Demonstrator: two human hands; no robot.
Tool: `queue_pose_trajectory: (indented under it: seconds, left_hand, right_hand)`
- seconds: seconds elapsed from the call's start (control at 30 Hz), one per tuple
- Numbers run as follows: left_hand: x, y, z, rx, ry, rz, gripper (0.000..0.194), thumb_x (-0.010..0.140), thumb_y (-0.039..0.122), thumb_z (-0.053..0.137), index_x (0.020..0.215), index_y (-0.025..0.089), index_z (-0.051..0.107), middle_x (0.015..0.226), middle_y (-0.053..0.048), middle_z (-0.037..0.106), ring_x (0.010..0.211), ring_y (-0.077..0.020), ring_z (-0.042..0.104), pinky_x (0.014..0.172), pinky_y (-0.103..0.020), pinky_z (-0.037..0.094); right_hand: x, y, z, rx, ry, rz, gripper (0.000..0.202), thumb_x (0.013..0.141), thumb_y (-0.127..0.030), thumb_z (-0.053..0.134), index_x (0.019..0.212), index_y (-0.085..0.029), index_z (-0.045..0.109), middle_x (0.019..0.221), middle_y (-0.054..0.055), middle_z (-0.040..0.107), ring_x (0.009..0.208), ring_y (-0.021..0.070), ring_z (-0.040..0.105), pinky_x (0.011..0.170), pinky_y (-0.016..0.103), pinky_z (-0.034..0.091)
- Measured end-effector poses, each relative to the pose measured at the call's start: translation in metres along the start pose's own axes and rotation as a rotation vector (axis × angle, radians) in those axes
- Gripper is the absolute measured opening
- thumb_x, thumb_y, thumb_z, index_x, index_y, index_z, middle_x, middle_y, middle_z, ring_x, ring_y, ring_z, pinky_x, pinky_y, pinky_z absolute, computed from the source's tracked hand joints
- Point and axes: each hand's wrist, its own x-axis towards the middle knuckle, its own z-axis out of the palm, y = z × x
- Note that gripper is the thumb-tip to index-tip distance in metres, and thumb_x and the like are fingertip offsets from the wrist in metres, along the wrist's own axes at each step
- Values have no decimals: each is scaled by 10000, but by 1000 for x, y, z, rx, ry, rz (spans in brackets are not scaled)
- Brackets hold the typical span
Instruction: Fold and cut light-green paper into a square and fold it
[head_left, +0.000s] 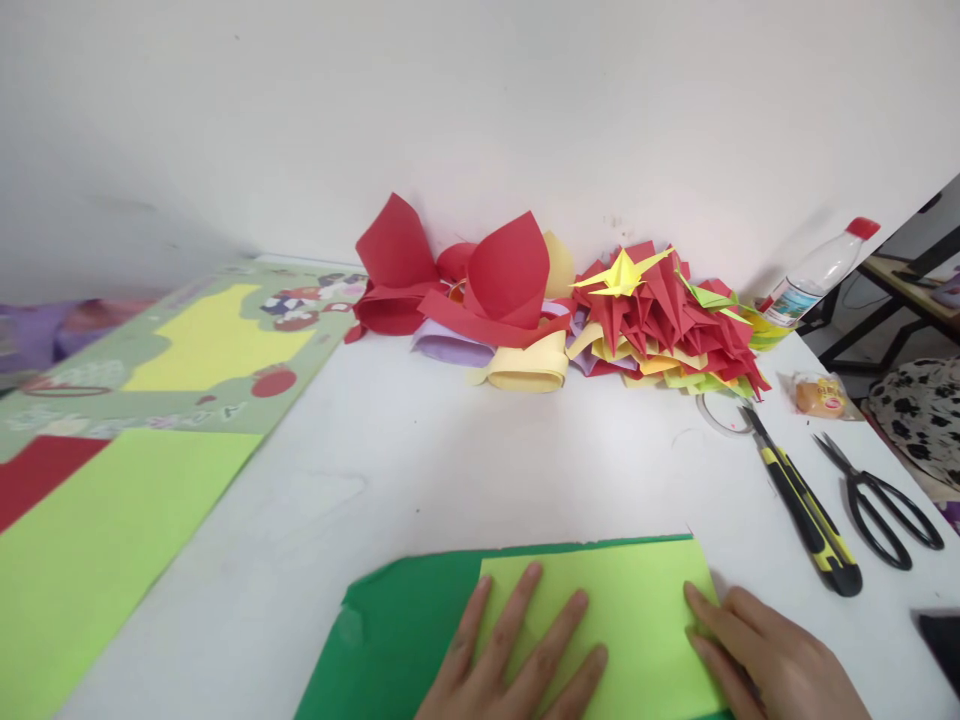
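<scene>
The paper (pixel 645 620) is lime, its underlay (pixel 405 630) green.

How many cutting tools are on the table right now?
2: the utility knife lies right of the dark green sheet; the scissors lie right of the knife. The folded paper pile may hide more.

Craft workspace: scissors (pixel 856 478), folded paper (pixel 652 310)

1. Left hand (pixel 499 690): bare, slim, four long fingers (pixel 517 612) in view, straight-sided and narrowing gently to rounded tips
2. Right hand (pixel 787 655): bare too, slender-fingered, with a smooth, plain back
3. Nails: finer detail too blurred to tell
</scene>
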Motion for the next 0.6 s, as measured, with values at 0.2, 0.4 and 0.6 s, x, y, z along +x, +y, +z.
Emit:
queue_pose_trajectory:
  seconds: [0.2, 0.4, 0.6]
  left_hand:
    - [-3, -2, -2, 15, -40, -20, 445, 845, 642, 535, 1201, 386, 610, 1361, 29, 564, 1460, -336, 168, 1193, -572, 68]
    - [-3, -4, -2, 37, -76, -27, 436, 860, 624, 522, 1212, 377, 593, 1358, 3, 568, 1428, -326, 268, 1184, -570, 123]
    - [-5, -2, 10, 0, 56, -62, 496, 811, 705, 511, 1144, 358, 629, 1293, -7, 598, 1438, -362, 219, 1180, -567, 119]
  right_hand:
    - [0, -1, -1, 3, 8, 1, 315, 987, -293, 430, 1208, -196, 632, 775, 30, 657, 630, 136, 688, 560, 185, 574]
    - [0, 0, -1, 18, 11, 5, 312, 982, -292, 441, 1209, -200, 635, 757, 27, 653, 614, 138, 685, 547, 187, 572]
    - [0, -1, -2, 9, -3, 6, 311, 983, -284, 439, 1214, -202, 630, 762, 27, 651, 619, 137, 684, 544, 190, 571]
